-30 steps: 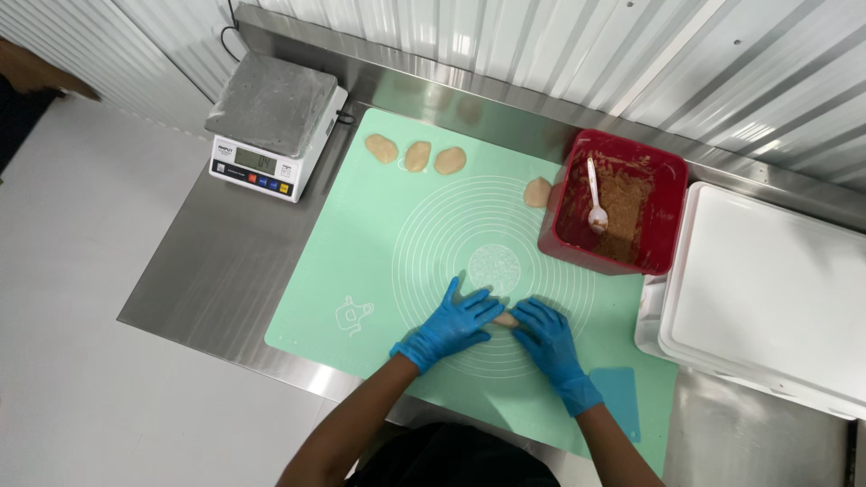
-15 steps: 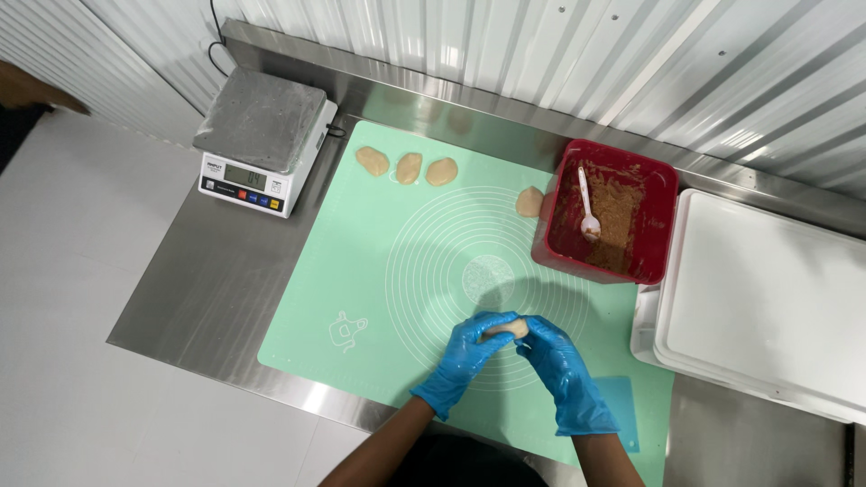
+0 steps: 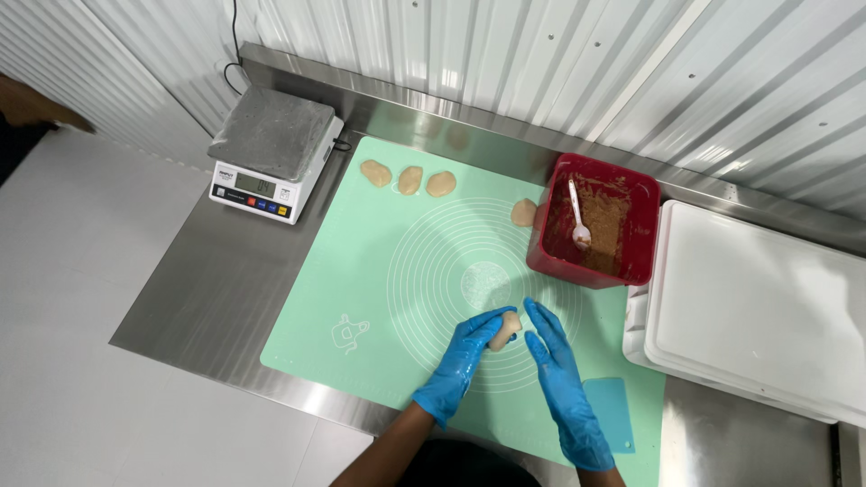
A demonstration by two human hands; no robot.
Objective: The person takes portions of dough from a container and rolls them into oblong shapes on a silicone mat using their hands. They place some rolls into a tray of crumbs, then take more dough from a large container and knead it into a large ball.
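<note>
Left hand point(image 3: 465, 361) w/ blue glove curls round a dough piece point(image 3: 507, 328), lower centre of frame, over the green mat point(image 3: 379, 271). Right hand point(image 3: 557, 370) flat & open beside it, fingertips just at the dough. Red tub point(image 3: 595, 225) w/ spoon point(image 3: 578, 216) sits upper right.

Brightness: bright and even all over, white and cool in tone.
Source: seems overhead; no lamp shows in the head view.
Glare: pale streaks run down the corrugated metal wall point(image 3: 559, 72); the steel table point(image 3: 216, 289) shines dull along its front edge, and the white tray lid point(image 3: 767, 316) is nearly washed out.
Shadows: short and soft, close under the scale point(image 3: 271, 153) and the red tub point(image 3: 595, 230).
Sharpness: crisp on the green mat point(image 3: 379, 271); the blue-gloved left hand point(image 3: 465, 361) and right hand point(image 3: 559, 379) are barely smeared.
Distortion: the table edges splay outward toward the corners.
</note>
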